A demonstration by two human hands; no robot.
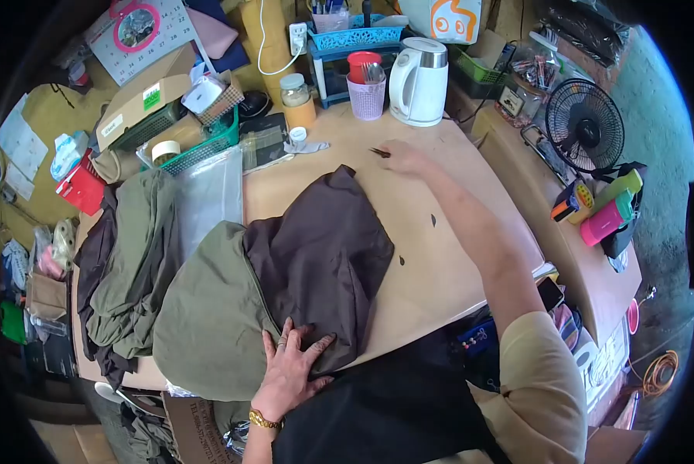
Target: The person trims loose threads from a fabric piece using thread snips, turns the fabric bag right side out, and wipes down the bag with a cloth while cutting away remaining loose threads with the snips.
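A dark brown cloth [323, 247] joined to an olive green cloth [211, 317] lies on the brown table [439, 286]. My left hand [291, 370], with a gold watch at the wrist, rests on the lower edge of both cloths, its fingers spread. Out over the far side of the table is my right hand [405, 157], its fingers closed around a small dark pointed tool [380, 153], perhaps small snips. Two little dark pieces [433, 221] lie on the table below my right forearm.
Folded olive clothing [134, 263] and a clear plastic sheet [215, 193] lie at the left. Along the back are a white kettle [419, 81], a purple basket [367, 100] and a jar [296, 104]. A black fan [585, 124] and bottles [606, 220] stand right.
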